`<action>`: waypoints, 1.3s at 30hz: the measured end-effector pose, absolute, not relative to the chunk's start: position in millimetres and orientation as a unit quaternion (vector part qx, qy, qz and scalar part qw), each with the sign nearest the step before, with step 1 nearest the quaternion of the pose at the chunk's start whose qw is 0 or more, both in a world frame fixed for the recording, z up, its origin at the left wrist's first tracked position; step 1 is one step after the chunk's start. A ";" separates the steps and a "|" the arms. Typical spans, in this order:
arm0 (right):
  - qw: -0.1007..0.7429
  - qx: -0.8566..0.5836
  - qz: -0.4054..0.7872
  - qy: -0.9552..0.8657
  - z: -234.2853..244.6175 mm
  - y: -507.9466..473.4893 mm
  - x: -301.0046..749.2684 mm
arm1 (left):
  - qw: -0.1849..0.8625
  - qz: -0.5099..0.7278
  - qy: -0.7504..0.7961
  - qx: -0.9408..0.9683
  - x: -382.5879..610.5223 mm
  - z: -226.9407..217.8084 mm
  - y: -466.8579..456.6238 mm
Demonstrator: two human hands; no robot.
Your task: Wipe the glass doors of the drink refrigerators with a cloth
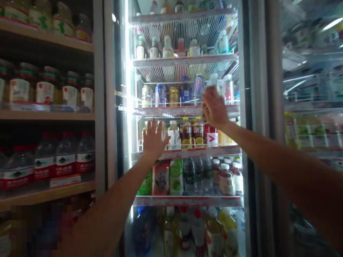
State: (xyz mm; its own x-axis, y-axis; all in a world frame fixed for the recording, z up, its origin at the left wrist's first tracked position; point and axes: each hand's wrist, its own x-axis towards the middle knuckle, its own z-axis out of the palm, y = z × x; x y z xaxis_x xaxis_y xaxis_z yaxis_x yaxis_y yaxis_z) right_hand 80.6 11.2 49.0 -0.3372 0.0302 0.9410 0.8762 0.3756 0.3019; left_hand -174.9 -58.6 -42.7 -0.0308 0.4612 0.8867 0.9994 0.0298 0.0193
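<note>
My left hand (154, 141) is raised with its fingers spread and nothing in it. Behind it, on a lit cooler shelf, are a white-labelled bottle (174, 135) and dark tea bottles with yellow caps (185, 132). My right hand (214, 109) is higher and further right, smeared by motion, so the set of its fingers does not show clearly. Around it in view are a purple-labelled bottle (198, 85), a pink-labelled bottle (228, 88) and a red bottle with a white label (211, 135). Whether either hand touches a shelf cannot be made out.
Cans such as a blue one (160, 94) line the cooler's middle shelf (171, 110). Green and clear bottles stand on a lower shelf (187, 201). Wooden shelves (48, 115) with jars and water bottles are at left. A metal-framed glass panel (264, 107) stands at right.
</note>
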 end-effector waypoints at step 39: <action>0.559 -0.396 -0.395 -0.612 179.0 17.4 62.1 | 0.459 -0.492 -0.545 -0.500 -240.4 86.0 -27.6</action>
